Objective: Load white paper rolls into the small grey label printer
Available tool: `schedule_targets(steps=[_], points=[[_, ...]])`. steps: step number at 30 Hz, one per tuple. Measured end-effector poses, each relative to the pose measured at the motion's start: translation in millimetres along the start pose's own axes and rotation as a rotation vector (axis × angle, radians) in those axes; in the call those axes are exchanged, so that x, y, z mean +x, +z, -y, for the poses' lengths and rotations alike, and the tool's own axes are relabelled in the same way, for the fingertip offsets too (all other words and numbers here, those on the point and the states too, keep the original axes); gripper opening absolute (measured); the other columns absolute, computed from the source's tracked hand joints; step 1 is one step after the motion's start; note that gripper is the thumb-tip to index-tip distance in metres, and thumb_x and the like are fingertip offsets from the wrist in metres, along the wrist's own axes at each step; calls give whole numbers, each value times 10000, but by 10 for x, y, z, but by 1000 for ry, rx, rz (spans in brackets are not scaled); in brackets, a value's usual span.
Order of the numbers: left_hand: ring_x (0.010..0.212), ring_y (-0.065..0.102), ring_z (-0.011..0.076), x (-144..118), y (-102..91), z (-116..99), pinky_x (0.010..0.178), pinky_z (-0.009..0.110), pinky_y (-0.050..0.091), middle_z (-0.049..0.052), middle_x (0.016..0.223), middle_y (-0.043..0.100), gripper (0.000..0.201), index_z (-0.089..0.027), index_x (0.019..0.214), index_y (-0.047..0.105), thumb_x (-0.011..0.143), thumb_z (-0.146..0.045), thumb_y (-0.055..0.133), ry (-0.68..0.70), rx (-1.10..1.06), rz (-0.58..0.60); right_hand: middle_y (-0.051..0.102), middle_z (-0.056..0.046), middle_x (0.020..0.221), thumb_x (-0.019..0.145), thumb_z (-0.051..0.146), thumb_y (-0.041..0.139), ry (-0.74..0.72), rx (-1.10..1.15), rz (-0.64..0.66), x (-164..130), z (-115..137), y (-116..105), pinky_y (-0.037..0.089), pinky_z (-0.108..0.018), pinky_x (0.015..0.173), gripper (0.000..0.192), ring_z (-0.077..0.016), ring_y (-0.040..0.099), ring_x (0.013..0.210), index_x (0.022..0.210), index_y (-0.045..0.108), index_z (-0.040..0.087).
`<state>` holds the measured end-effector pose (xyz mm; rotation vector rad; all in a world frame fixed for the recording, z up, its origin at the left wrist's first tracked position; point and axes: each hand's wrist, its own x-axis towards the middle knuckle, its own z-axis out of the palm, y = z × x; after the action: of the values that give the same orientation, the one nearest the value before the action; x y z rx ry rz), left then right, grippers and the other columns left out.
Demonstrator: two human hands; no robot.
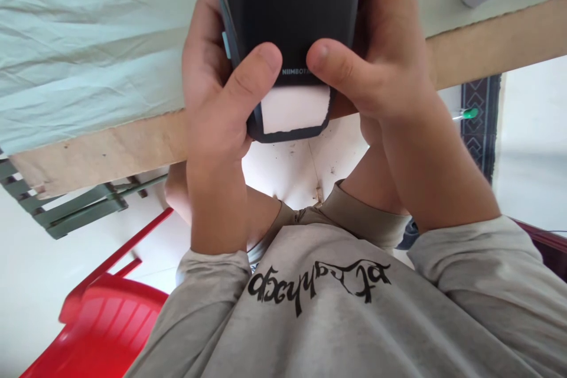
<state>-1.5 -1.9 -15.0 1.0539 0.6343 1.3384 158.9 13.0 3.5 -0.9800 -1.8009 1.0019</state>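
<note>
Clasping black device [295,20] between left hand [215,85] and right hand [385,65], neither nearer, with thumbs [259,65] on top; holding long axis seemingly crosswise to tabletop's near edge [496,41].

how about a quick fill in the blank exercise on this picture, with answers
1. The left hand and right hand hold a device coloured ____.
2. On the device's face turned to the camera rests each hand's ____.
3. The plastic chair is coloured ____.
4. That chair is on the person's ____ side.

Missing words: black; thumb; red; left
</note>
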Motion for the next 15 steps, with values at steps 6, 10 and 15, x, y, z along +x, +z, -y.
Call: schedule_targets(steps=[6, 10, 15], points=[[866, 541, 196, -1, -62, -1, 786, 342, 462, 40, 892, 490, 388, -193, 1003, 514, 667, -317, 663, 43, -27, 57, 392, -85, 1314, 756, 505, 506, -51, -132, 33, 15, 32, -16, 436, -143, 1019, 763, -94, 417, 1237, 1276, 289, -10], [1085, 516, 264, 21, -44, 0, 979, 386, 419, 72, 957, 513, 345, -163, 1024, 534, 747, -356, 607, 41, -121, 90, 405, -46, 1304, 766, 543, 471, -37, -205, -4, -38, 59, -6, 369, -195, 1118, 774, -100, 434, 1226, 1298, 283, 13], [1243, 417, 227, 92, -101, 0, 1133, 334, 292, 44, 1110, 489, 254, -184, 1063, 500, 905, -235, 307, 55, -172, 175, 484, -12, 1180, 753, 544, 500, 29, -332, -104, -112, 26, -15, 428, -175, 1038, 716, -100, 463, 1189, 1283, 327, 97]])
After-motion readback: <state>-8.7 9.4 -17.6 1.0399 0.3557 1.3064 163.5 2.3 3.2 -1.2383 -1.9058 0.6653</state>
